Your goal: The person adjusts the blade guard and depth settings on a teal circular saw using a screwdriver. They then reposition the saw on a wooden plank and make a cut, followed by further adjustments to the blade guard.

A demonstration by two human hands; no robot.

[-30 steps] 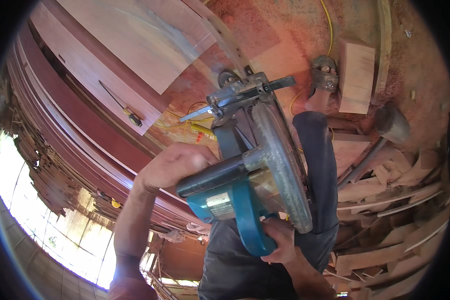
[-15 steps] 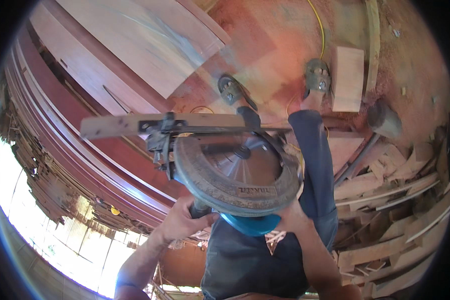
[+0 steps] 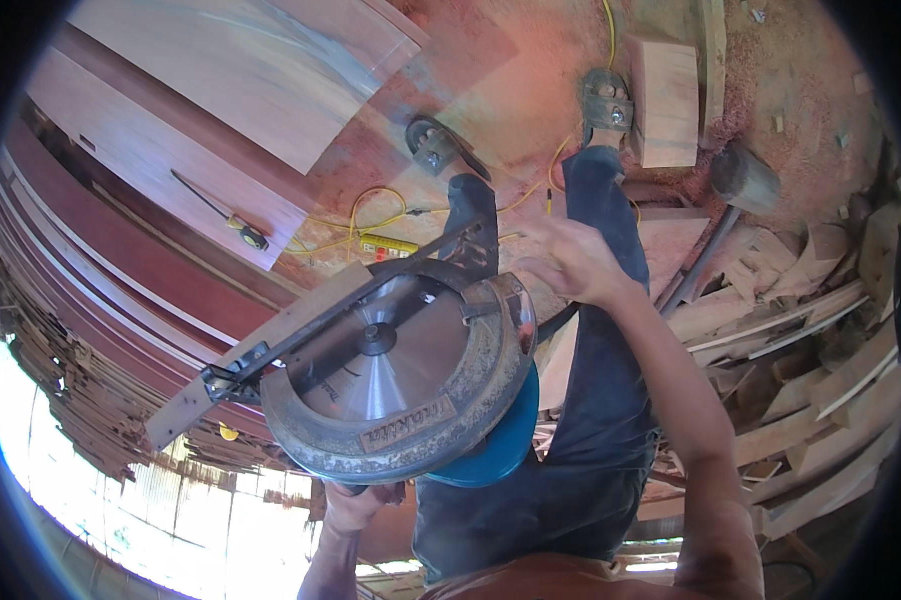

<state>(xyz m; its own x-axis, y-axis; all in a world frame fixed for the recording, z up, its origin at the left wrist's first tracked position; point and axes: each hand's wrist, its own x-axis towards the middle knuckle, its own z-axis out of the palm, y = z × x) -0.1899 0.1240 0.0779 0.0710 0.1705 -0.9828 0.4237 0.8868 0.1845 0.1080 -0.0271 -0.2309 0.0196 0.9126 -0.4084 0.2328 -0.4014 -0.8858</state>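
Note:
A circular saw (image 3: 410, 430) with a grey, worn blade guard and a teal body is tilted up before me, its round blade (image 3: 395, 365) facing me. My left hand (image 3: 353, 507) is closed around its handle below the guard, partly hidden by the saw. A narrow wooden strip (image 3: 182, 408) is fixed along the saw's base and slants from lower left to upper right. Off the saw's right end, above my leg, my right hand (image 3: 578, 262) is stretched out and empty, its fingers slightly blurred.
A screwdriver (image 3: 248, 234) lies on a reddish plank at left. Beyond the saw, a yellow power strip (image 3: 388, 247) and a yellow cord rest on the floor. A large mallet (image 3: 745, 180) and a wood block (image 3: 665, 105) are at right, above heaped offcuts (image 3: 800, 400).
The saw has swung down and left, and its wooden strip now slants. My right hand has left the saw's underside and moved up beyond its right end. My left hand still holds on.

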